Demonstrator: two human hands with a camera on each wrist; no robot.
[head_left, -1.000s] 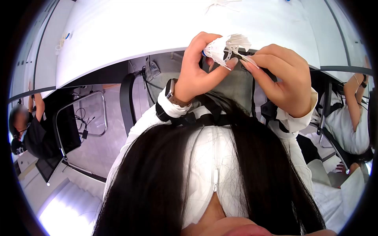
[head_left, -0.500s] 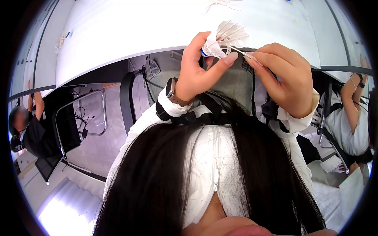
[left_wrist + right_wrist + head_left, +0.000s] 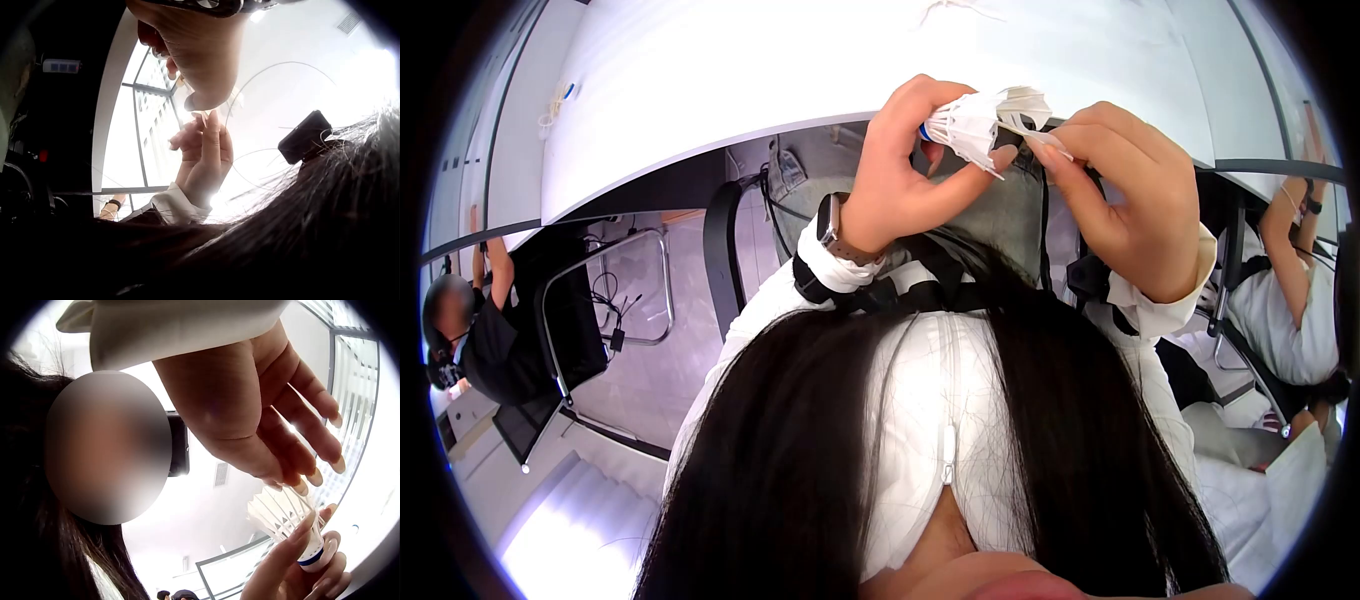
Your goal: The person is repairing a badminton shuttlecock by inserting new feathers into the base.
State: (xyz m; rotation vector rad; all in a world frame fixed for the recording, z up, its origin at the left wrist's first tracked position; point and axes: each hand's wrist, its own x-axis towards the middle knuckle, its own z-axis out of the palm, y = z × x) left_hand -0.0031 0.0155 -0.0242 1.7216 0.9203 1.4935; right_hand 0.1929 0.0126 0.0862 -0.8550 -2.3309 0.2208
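Note:
A white feathered shuttlecock (image 3: 965,128) with a blue band lies on its side in the left hand (image 3: 900,175), whose fingers curl round its base end. Its skirt points to the right, toward the right hand (image 3: 1135,195). Thumb and index finger of that right hand pinch a thin white feather piece (image 3: 1032,132) at the skirt's edge. From the right wrist view, the shuttlecock (image 3: 281,515) shows its ribs and blue band above the left fingers, and the right fingertips meet the skirt's rim. The left wrist view hides most of the shuttlecock behind the left hand (image 3: 200,56).
A white table (image 3: 730,70) spans the front, with white strands (image 3: 960,8) at its far edge and a small blue-and-white piece (image 3: 560,100) at the left. People sit at both sides, beside chairs (image 3: 670,285). Cables hang below the table.
The shuttlecock's skirt tipped upward, then came back down to point right. Both hands keep their hold and have shifted only slightly.

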